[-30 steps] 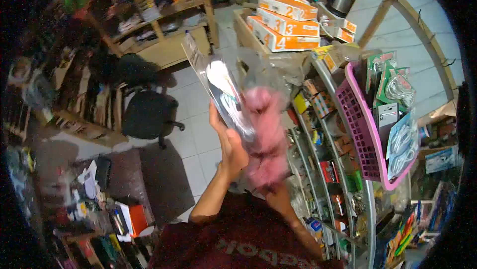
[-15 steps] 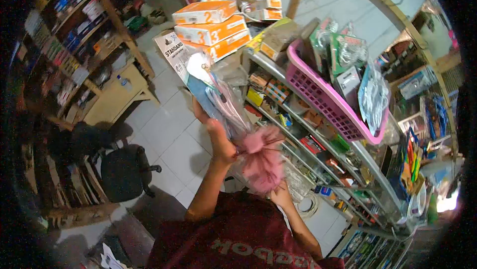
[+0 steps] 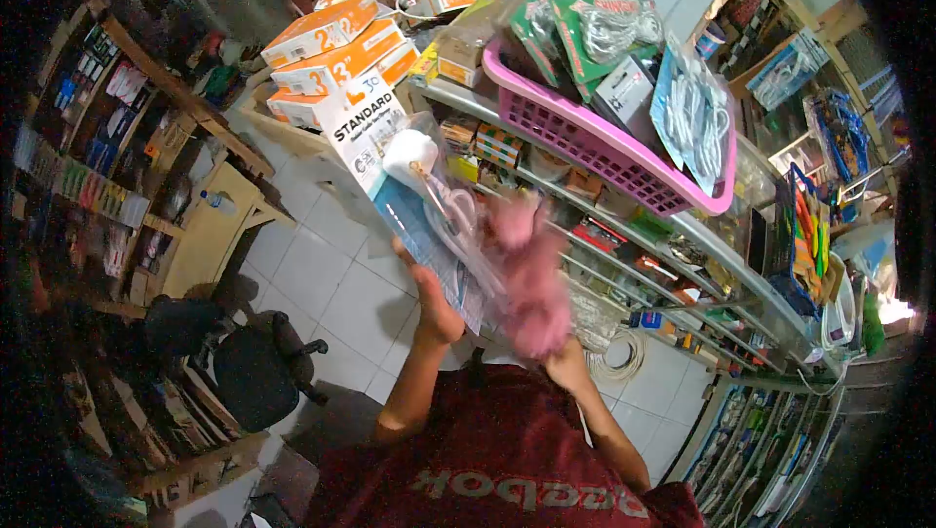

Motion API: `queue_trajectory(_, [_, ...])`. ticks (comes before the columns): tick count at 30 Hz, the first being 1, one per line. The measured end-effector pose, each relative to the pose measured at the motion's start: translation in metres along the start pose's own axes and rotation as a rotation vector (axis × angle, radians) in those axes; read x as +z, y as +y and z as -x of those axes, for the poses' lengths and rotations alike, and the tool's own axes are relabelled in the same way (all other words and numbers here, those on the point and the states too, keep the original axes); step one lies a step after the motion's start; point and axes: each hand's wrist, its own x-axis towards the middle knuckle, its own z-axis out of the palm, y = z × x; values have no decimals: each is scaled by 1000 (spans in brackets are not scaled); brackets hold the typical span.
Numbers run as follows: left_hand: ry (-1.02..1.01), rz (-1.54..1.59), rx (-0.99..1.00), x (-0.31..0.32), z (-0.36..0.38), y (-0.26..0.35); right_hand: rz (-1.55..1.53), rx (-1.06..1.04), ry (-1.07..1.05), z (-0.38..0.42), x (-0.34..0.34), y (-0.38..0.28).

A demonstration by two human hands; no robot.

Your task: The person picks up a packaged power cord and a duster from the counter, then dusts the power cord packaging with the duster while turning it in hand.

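Note:
My left hand [image 3: 436, 309] grips a packaged item near its lower end, thumb along the edge and the other fingers mostly hidden behind the card. This hanging pack [image 3: 414, 221] has a white and blue card printed "STANDARD", with a white plug-like piece and looped white cord under clear plastic. Bunched pink cloth [image 3: 531, 279], blurred by motion, lies against the right side of the pack. Its lower end is in my right hand [image 3: 565, 364], whose fingers are partly covered by the cloth.
A pink basket [image 3: 604, 153] of packaged cords stands on the glass display case [image 3: 697, 231] to the right. Orange-and-white boxes [image 3: 327, 31] are stacked beyond the pack. A black office chair [image 3: 255, 372] and wooden shelves [image 3: 185, 84] are on the left. Coiled cable [image 3: 619, 357] lies lower right.
The view has shifted, so the boxes and basket sit farther left. More of the pack's card and cord now shows. The pink cloth has moved rightward off the pack's lower part and become blurred.

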Motion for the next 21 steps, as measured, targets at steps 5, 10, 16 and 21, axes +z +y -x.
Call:
queue_trajectory(5, [-138,55,9,13,16,-34,189,-329,167,12,-30,-7])
queue_trajectory(10, [-41,149,-120,51,56,-60,-205,-11,150,25,-49,91])
queue_trajectory(16, [-58,100,-149,85,89,-86,270,-169,39,28,-139,86])
queue_trajectory(21, [-73,220,-502,115,110,-110,227,-277,4,29,-195,88])
